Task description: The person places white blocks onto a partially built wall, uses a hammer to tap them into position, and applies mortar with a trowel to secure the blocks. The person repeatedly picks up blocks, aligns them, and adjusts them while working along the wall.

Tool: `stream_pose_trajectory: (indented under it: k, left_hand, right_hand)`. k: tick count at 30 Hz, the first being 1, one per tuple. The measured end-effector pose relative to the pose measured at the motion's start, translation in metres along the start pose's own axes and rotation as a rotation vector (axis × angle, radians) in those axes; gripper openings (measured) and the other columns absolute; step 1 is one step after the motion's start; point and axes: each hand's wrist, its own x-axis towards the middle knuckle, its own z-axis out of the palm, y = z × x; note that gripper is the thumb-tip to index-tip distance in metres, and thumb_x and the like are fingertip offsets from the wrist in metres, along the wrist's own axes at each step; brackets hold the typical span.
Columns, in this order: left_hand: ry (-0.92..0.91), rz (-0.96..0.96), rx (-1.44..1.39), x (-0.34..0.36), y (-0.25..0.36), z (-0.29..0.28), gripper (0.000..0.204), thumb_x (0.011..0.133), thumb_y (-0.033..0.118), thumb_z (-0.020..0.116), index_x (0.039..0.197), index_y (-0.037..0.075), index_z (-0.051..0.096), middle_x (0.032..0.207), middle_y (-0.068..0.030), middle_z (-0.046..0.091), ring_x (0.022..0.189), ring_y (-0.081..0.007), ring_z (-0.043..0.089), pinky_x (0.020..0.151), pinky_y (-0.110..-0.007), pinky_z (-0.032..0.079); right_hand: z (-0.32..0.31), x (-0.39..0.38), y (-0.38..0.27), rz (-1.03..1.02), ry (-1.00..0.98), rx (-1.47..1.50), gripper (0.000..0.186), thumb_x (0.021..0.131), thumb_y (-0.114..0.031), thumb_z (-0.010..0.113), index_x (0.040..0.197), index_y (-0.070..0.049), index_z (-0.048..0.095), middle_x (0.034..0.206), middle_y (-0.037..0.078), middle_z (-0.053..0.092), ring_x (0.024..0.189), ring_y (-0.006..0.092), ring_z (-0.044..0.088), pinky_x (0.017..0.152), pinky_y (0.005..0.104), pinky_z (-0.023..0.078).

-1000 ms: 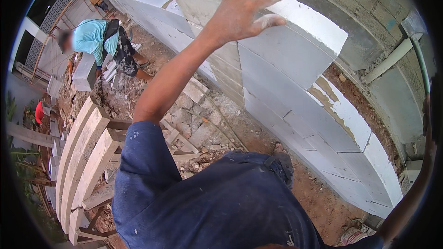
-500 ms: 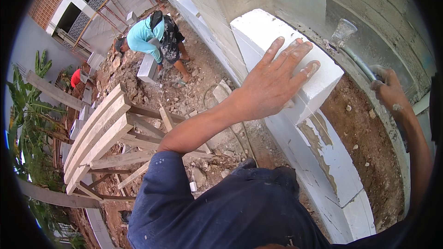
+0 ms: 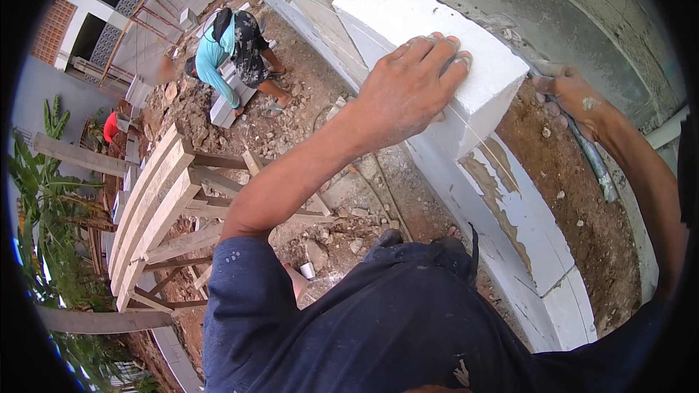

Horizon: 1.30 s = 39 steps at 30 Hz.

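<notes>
A thick white block (image 3: 437,18) rests on top of a low curved wall of white blocks (image 3: 466,204). My left hand (image 3: 422,76) lies over its near edge, with the fingers bent onto the top face. On the far right my right hand (image 3: 571,94) is wrapped around a hammer (image 3: 598,164) with a grey pipe-like handle. The handle points down toward the soil, and the hammer's head is not clearly seen. Grey mortar (image 3: 495,207) is smeared on the wall below the block. A thin string (image 3: 501,167) runs past the block's lower corner.
Brown soil (image 3: 557,196) fills the gap between the low wall and a curved grey wall (image 3: 575,29). A curved timber frame (image 3: 156,204) stands on the left over rubble. Beyond, a person in a turquoise top (image 3: 216,54) bends over white blocks (image 3: 233,105); others are farther back.
My left hand's fingers went from spread flat to bent over the block's edge. My right hand came closer to the block, and the hammer's handle swung to point downward.
</notes>
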Motion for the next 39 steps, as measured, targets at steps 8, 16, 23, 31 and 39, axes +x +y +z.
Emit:
stream_pose_trajectory:
  k: [8, 16, 23, 31, 39]
  left_hand:
    - [0.056, 0.032, -0.001, -0.003, -0.009, 0.003, 0.078, 0.055, 0.024, 0.088, 0.124, 0.007, 0.056, 0.127, -0.0096, 0.056, 0.112, -0.0263, 0.059, 0.083, -0.036, 0.055]
    - [0.117, 0.055, 0.002, -0.006, -0.008, 0.011, 0.076, 0.054, 0.017, 0.085, 0.122, 0.003, 0.055, 0.125, -0.0123, 0.056, 0.116, -0.0293, 0.057, 0.094, -0.037, 0.050]
    - [0.124, 0.055, -0.083, -0.006, -0.007, 0.010, 0.073, 0.055, 0.013, 0.086, 0.120, 0.001, 0.055, 0.122, -0.0165, 0.054, 0.114, -0.0324, 0.056, 0.095, -0.041, 0.048]
    - [0.149, 0.000, -0.108, -0.008, -0.006, 0.008, 0.076, 0.050, 0.010, 0.084, 0.120, 0.003, 0.056, 0.124, -0.0148, 0.056, 0.114, -0.0324, 0.057, 0.092, -0.042, 0.050]
    - [0.151, 0.014, -0.057, -0.007, -0.006, 0.007, 0.073, 0.052, 0.012, 0.085, 0.119, 0.002, 0.056, 0.124, -0.0144, 0.057, 0.115, -0.0327, 0.057, 0.093, -0.041, 0.051]
  right_hand:
    - [-0.019, -0.067, -0.030, 0.023, 0.332, -0.533, 0.040, 0.097, -0.017, 0.055, 0.135, -0.004, 0.055, 0.080, 0.003, 0.054, 0.058, 0.0098, 0.047, 0.046, 0.0263, 0.042]
    - [-0.089, -0.137, 0.007, -0.651, 0.814, -1.162, 0.030, 0.094, -0.017, 0.055, 0.118, -0.002, 0.063, 0.084, 0.014, 0.063, 0.067, 0.0245, 0.061, 0.060, 0.0354, 0.048]
    - [-0.048, -0.122, 0.029, -0.065, 0.627, -0.625, 0.039, 0.096, -0.023, 0.054, 0.132, -0.009, 0.056, 0.101, 0.009, 0.061, 0.078, 0.0182, 0.057, 0.067, 0.0314, 0.048]
    - [0.007, -0.044, 0.007, 0.041, 0.365, -0.018, 0.048, 0.098, -0.028, 0.057, 0.132, 0.005, 0.048, 0.074, 0.001, 0.050, 0.049, 0.0054, 0.042, 0.036, 0.0236, 0.035]
    - [0.010, -0.047, -0.019, 0.007, 0.262, -0.139, 0.038, 0.098, -0.021, 0.050, 0.128, 0.002, 0.058, 0.068, 0.000, 0.049, 0.056, 0.0100, 0.046, 0.045, 0.0279, 0.038]
